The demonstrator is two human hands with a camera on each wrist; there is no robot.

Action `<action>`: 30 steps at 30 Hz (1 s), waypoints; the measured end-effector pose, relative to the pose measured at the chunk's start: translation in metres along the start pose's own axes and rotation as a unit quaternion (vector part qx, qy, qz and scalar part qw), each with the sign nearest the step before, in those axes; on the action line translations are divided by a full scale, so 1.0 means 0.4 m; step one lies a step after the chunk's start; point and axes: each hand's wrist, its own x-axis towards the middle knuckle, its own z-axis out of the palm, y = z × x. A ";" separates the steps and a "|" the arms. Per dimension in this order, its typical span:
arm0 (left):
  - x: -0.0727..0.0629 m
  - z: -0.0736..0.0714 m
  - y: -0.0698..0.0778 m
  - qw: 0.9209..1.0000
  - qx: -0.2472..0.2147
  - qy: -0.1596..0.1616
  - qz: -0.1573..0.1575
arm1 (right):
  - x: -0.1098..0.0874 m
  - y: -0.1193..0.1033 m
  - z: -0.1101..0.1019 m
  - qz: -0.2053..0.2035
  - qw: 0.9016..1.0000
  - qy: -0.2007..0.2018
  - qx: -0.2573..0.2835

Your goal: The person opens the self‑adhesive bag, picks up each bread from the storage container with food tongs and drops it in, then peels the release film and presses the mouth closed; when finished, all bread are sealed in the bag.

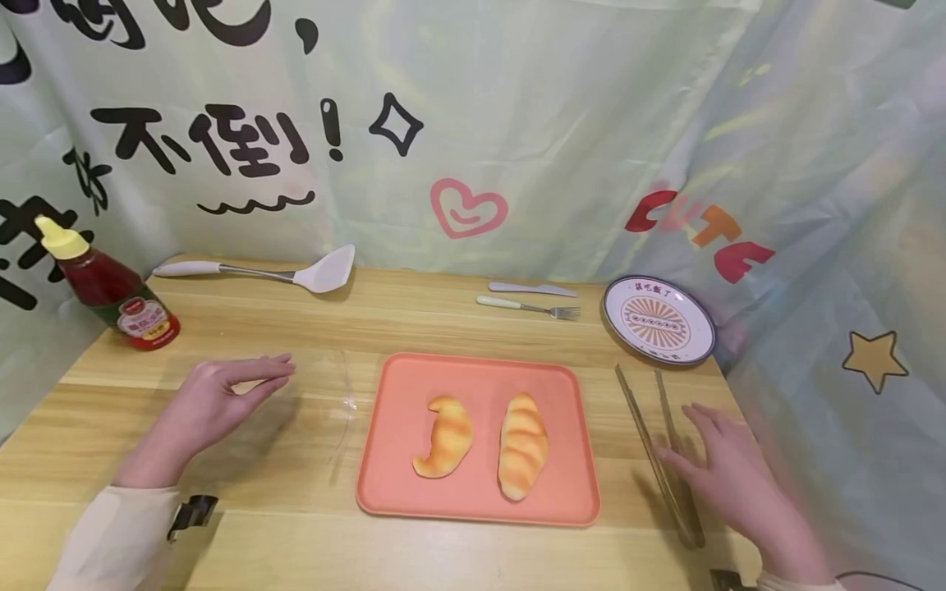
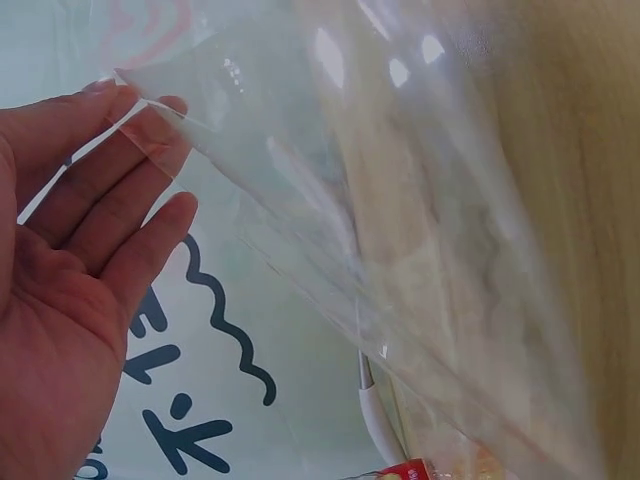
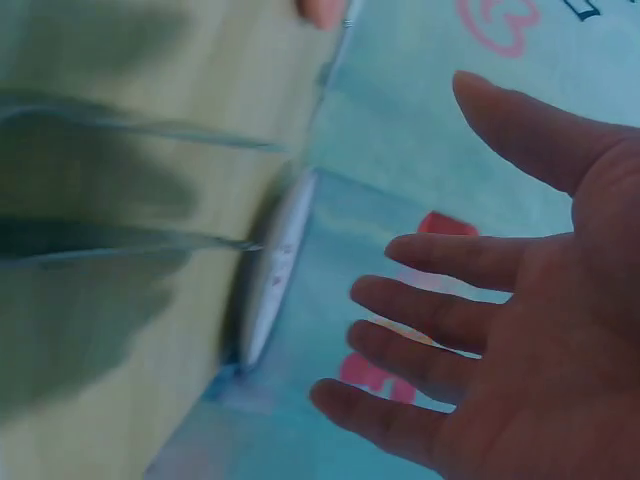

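My left hand (image 1: 210, 404) pinches one corner of a clear plastic bag (image 2: 420, 290) between thumb and fingers. The bag is spread wide across the left wrist view but barely shows in the head view. Over the metal tongs (image 1: 663, 460) at the right is my right hand (image 1: 742, 480), fingers spread and holding nothing. Between the hands, a pink tray (image 1: 484, 373) carries two bread pieces: a curved croissant (image 1: 449, 439) on the left and a longer scored roll (image 1: 524, 447) on the right.
A red sauce bottle (image 1: 121, 291) with a yellow cap stands at the back left, beside a white spatula (image 1: 325, 269). Along the back lie a knife (image 1: 532, 289) and a fork (image 1: 528, 307). A patterned plate (image 1: 691, 324) leans near the printed curtain (image 1: 562, 123).
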 end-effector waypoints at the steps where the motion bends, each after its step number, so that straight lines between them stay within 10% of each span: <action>1: 0.000 0.000 0.000 1.000 0.000 0.000 0.000 | -0.005 0.009 0.006 0.010 1.000 -0.009 -0.003; 18: -0.004 0.006 0.001 1.000 0.003 -0.004 -0.003 | -0.044 0.045 0.081 0.118 0.986 -0.119 0.003; 30: -0.006 0.007 0.005 1.000 0.004 -0.003 0.007 | -0.020 0.032 0.087 0.127 0.987 -0.088 0.038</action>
